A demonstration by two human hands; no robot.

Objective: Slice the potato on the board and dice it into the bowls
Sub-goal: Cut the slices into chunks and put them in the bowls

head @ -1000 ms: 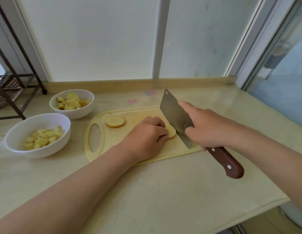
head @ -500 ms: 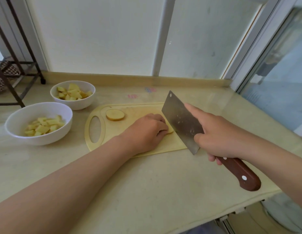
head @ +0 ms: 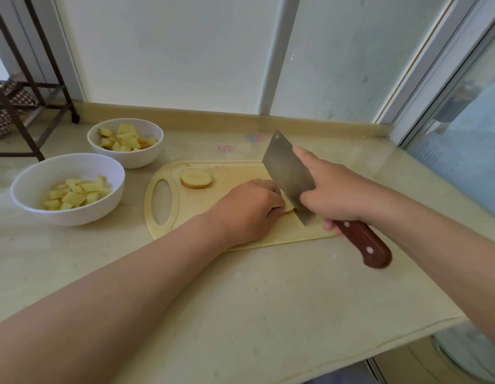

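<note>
The left hand (head: 249, 209) is curling its fingers (head: 271, 189) down over a potato piece (head: 287, 207) at the centre of the frame and pinning it to the cutting board (head: 202, 209), knuckles facing the blade. The right hand (head: 332, 195) is gripping the cleaver (head: 289, 176) by its wooden handle (head: 362, 242), forefinger lying straight along the flat. The edge is meeting the piece just right of the left fingertips.

To cut well here, the fingertips should be tucking back behind the knuckles, with the flat riding against them as a guide. The blade should be dropping straight down, not slanting. The holding hand should be creeping leftward between cuts so the strips come out even before crosswise dicing.

A round potato slice (head: 195, 178) is lying apart at the board's upper left, probably next. Two white bowls, near (head: 74, 214) and far (head: 135, 157), are sitting at the frame's left and holding diced potato (head: 74, 194).
</note>
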